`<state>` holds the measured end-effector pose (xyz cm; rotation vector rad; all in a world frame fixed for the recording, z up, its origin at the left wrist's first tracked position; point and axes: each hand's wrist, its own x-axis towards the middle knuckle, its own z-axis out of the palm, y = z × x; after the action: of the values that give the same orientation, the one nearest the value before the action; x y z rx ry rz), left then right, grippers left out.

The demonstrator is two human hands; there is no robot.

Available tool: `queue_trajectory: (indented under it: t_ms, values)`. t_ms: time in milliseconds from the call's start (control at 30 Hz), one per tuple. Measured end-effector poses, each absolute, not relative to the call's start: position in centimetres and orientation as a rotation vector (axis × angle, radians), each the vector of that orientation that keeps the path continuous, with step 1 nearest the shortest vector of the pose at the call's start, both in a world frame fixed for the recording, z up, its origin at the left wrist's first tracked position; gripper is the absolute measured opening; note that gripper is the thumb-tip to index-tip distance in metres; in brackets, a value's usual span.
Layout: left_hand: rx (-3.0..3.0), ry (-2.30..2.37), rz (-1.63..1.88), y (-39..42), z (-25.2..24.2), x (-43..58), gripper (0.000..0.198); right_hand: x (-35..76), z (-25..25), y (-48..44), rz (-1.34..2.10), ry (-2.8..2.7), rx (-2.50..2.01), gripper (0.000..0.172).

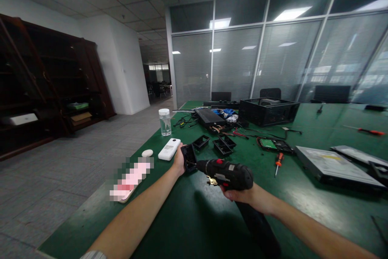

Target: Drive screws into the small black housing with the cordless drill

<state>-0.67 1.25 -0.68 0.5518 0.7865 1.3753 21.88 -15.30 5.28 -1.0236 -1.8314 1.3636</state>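
My left hand (180, 159) grips a small black plastic frame (189, 157) by its left side, tilted up above the green table (145, 226). My right hand (245, 195) is wrapped round the handle of a black cordless drill (230, 173) with red details. The drill's nose points left at the frame's right edge; whether the tip touches it I cannot tell. A small brass-coloured metal piece (212, 180) shows just below the drill. Several similar black frames (222, 146) lie just beyond my hands.
Left are a white device (169, 149), a white oval case (147, 153), a blurred pink phone (133, 180) and a clear jar (165, 123). Behind stand a black box (212, 117), cables and an open black case (268, 111). Right lie a screwdriver (279, 162) and a disc drive (336, 166).
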Motion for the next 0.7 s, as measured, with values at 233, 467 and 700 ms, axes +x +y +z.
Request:
queue_trajectory:
  t_ms: [233, 467, 700]
  values:
    - [0.574, 0.795, 1.378, 1.18, -0.61, -0.7, 0.033, 21.67, 5.94, -15.67, 1.314, -1.933, -1.016, 0.032]
    - [0.569, 0.788, 1.351, 1.43, -0.87, -0.68, 0.035, 21.65, 5.76, -15.69, 1.3, -1.918, -1.049, 0.031]
    - [0.588, 0.778, 1.376, 1.52, -0.88, -0.8, 0.033, 21.64, 5.69, -15.73, 1.312, -1.908, -1.068, 0.029]
